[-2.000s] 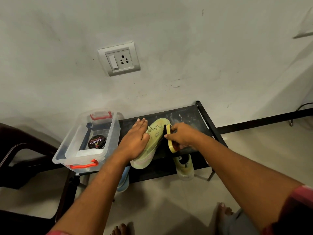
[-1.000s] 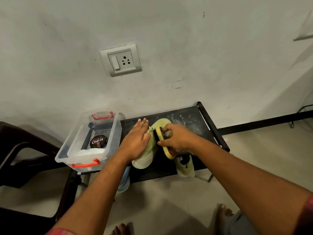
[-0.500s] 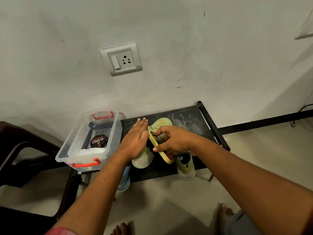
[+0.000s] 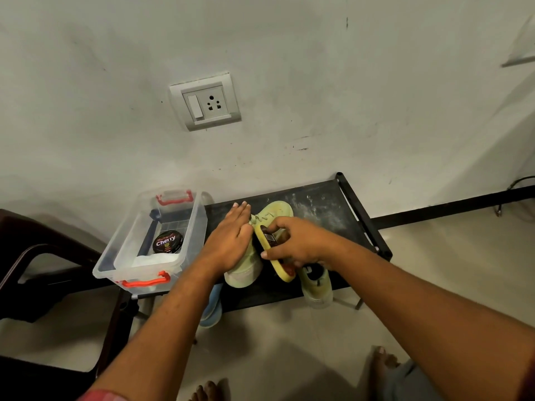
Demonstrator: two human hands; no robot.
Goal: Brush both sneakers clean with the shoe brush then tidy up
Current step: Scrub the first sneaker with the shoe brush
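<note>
A pale green sneaker (image 4: 276, 211) lies on the top of the black shoe rack (image 4: 318, 204), toe toward the wall. My left hand (image 4: 231, 241) lies flat on the sneaker's left side, holding it down. My right hand (image 4: 295, 244) grips the yellow shoe brush (image 4: 282, 270), which rests across the sneaker's laces and upper. The second pale green sneaker (image 4: 317, 286) sits on a lower shelf, its heel sticking out below my right wrist.
A clear plastic box (image 4: 144, 250) with red handles stands at the rack's left end, holding a black Cherry polish tin (image 4: 168, 241) and a white cloth. A blue shoe (image 4: 212, 311) pokes out below. A dark chair (image 4: 34, 256) stands left. My bare feet are on the floor.
My right hand has swept the brush from the sneaker's right side leftward over the laces, now lying closer to my left hand. The left hand has stayed in place.
</note>
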